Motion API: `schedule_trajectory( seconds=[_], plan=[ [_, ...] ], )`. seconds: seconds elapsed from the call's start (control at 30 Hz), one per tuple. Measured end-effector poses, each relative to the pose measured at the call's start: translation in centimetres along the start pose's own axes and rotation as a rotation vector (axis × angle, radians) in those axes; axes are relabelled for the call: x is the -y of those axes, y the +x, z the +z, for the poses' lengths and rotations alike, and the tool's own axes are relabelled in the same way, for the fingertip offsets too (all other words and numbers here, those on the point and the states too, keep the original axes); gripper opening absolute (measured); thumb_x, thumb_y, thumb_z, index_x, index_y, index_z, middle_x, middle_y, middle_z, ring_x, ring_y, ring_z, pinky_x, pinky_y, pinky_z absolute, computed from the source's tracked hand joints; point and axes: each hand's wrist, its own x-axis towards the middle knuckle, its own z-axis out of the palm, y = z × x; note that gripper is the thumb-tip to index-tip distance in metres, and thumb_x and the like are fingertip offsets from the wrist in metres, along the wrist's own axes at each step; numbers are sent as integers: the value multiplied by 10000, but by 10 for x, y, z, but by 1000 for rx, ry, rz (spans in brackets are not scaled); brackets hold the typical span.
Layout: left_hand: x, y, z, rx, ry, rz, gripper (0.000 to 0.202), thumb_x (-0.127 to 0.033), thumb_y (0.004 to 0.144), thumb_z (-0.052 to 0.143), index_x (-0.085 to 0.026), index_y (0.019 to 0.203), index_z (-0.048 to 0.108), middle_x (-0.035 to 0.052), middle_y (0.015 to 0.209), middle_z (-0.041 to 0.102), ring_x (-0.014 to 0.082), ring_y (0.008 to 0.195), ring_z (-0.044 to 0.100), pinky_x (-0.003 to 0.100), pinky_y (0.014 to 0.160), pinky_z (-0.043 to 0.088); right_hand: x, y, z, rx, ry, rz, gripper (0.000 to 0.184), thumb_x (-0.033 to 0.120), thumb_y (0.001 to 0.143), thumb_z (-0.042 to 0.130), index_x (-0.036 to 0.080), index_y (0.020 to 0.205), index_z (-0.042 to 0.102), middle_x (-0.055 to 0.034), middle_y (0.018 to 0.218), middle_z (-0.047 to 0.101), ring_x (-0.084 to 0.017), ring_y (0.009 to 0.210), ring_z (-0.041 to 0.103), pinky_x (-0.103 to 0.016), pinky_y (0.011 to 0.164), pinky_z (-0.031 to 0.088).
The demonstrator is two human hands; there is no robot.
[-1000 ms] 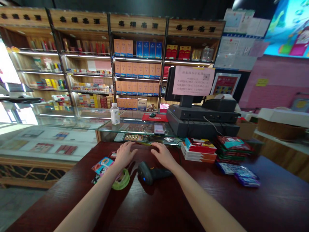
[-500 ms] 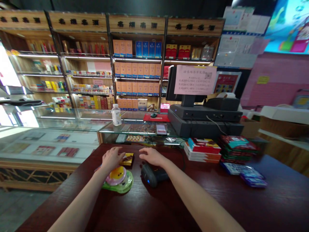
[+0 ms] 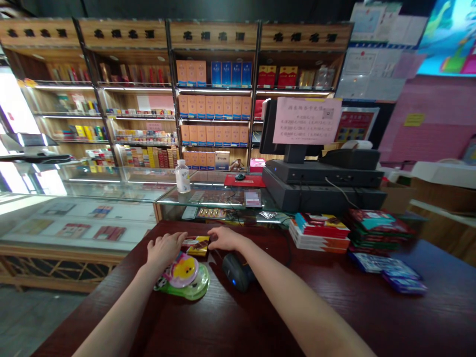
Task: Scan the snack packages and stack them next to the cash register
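A flat yellow-and-brown packet (image 3: 201, 246), which looks like a chocolate box, lies on the dark wooden counter between my hands. My left hand (image 3: 165, 252) is open, its fingers spread at the packet's left end and partly covering it. From the other side, my right hand (image 3: 227, 239) has its fingertips at the packet's right edge, loosely curved and not closed round it. Below my left hand lie a pink round fan-like item with a yellow chick (image 3: 185, 270) and a green one (image 3: 197, 290) beneath it. A black barcode scanner (image 3: 237, 274) lies just under my right wrist.
Stacked red-and-white boxes (image 3: 322, 233), dark red packets (image 3: 375, 228) and blue-purple packets (image 3: 403, 278) lie on the right. Behind stand a cash-register terminal (image 3: 320, 173), a glass display case (image 3: 211, 198) and a white bottle (image 3: 182, 177). A cable runs along the counter.
My right hand has moved left to the packet's right edge. My left hand has shifted slightly at the packet's left end. The whole view has swung slightly left.
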Motion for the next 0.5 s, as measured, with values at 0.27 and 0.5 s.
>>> schedule_trajectory(
  seconds=[0.27,0.5],
  plan=[
    [-5,2,2,-18,-5,39,491,-449,951,314,-363,1331,614,115,1278,689,357,1180,612,614,1046,345,7,-4,4,54,-56,-35,311,333,698,797,257,999,781,8,934,775,-217,873,700,-250,715,475],
    [-25,-1,-9,-25,-39,74,489,-390,987,247,-304,1301,613,83,1306,689,315,1163,648,644,1110,260,-5,-12,0,15,21,-5,307,283,669,813,231,971,791,1,922,774,-220,876,689,-253,725,465]
  ],
)
